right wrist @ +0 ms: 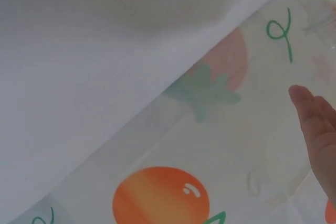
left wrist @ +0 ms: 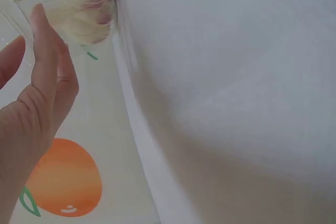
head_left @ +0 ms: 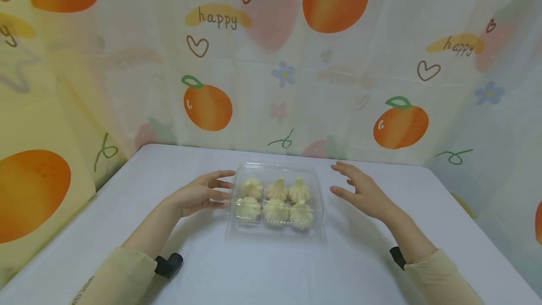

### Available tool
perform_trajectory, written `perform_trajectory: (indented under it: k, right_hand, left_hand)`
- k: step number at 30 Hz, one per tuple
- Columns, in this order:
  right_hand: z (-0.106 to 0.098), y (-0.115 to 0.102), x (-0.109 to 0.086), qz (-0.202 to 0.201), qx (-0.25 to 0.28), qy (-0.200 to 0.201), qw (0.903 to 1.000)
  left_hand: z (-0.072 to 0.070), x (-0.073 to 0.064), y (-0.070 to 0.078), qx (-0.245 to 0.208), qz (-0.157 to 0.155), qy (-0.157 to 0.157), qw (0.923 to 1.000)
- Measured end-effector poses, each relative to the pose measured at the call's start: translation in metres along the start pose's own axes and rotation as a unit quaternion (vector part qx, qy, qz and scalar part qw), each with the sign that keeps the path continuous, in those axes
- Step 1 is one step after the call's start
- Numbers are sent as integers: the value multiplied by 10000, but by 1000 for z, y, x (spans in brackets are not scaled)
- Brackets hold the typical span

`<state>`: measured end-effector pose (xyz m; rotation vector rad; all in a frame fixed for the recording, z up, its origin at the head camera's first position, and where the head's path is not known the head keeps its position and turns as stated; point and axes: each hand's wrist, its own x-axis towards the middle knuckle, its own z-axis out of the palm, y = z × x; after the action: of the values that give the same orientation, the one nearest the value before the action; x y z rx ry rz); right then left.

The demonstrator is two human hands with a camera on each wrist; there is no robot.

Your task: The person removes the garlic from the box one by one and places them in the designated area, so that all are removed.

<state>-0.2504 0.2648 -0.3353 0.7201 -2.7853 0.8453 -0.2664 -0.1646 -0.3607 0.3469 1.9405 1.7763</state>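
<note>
A clear plastic clamshell box sits on the white table with several garlic bulbs inside, in two rows. Its lid looks closed over them. My left hand is at the box's left side, fingers spread and extended toward its wall; whether they touch it I cannot tell. In the left wrist view, that hand is beside the clear wall, with purple-tinged garlic showing through. Apart from the box on its right, my right hand holds nothing, its fingers loosely extended toward the box.
The white tabletop spreads around the box. Behind it hangs a cloth backdrop printed with oranges, hearts and the word happy. Black wrist-worn devices show at both sleeves.
</note>
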Motion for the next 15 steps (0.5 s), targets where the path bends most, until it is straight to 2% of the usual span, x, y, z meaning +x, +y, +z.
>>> perform_trajectory:
  k: [5,10,15]
  right_hand:
    - [3,1,0,-155,74,9,9999]
    - [6,0,1,-282,398,-105,9988]
    - [8,-3,-3,-37,1004,-480,9938]
  left_hand:
    - [1,1,-3,13,-38,47,10000]
    - [2,2,-2,-20,-77,85,9999]
    - [3,1,-2,-1,-117,134,9998]
